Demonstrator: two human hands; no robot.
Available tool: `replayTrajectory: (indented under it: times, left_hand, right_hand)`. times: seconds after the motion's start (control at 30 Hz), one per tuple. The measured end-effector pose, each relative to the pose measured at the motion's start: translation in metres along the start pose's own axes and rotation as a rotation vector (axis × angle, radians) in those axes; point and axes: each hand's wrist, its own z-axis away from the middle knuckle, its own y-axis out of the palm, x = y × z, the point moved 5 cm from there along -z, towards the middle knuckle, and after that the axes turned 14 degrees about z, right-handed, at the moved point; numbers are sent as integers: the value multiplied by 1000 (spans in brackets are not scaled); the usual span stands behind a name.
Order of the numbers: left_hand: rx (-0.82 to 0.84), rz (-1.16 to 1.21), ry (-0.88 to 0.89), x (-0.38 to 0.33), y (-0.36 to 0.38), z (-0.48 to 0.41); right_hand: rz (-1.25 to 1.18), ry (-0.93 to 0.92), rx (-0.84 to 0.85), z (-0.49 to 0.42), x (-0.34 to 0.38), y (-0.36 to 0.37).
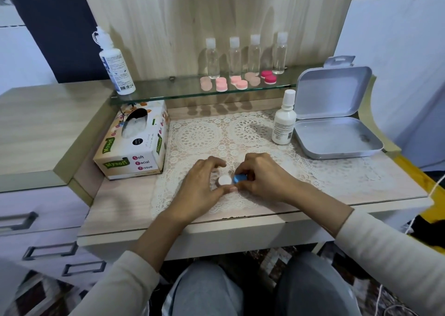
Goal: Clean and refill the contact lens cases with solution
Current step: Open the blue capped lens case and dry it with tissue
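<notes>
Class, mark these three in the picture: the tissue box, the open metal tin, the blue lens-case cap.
tissue box (144, 147): head view, printed top face.
open metal tin (337, 138): head view, bare floor of its base.
blue lens-case cap (239, 178): head view, its visible blue surface.

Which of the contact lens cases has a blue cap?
The case held over the lace mat by the left hand and right hand, which pinches its blue cap. The other cases on the glass shelf are all shades of pink.

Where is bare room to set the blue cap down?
Free: lace mat between tissue box and small white bottle; mat right of right hand, in front of open tin. Crowded: right half of glass shelf, lined with pink cases and clear bottles.
</notes>
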Motion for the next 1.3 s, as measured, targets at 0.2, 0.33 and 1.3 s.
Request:
replayTrajectory:
  times: [0.2,0.33,1.3]
  left_hand:
    - [-5,49,53,-1,-3,4]
    - [57,84,60,-2,-2,2]
    - [-112,-6,20,12,0,-2]
  right_hand:
    - [-32,2,-4,0,0,0]
    - [-36,4,6,0,-1,1]
    - [-39,81,-17,2,-7,0]
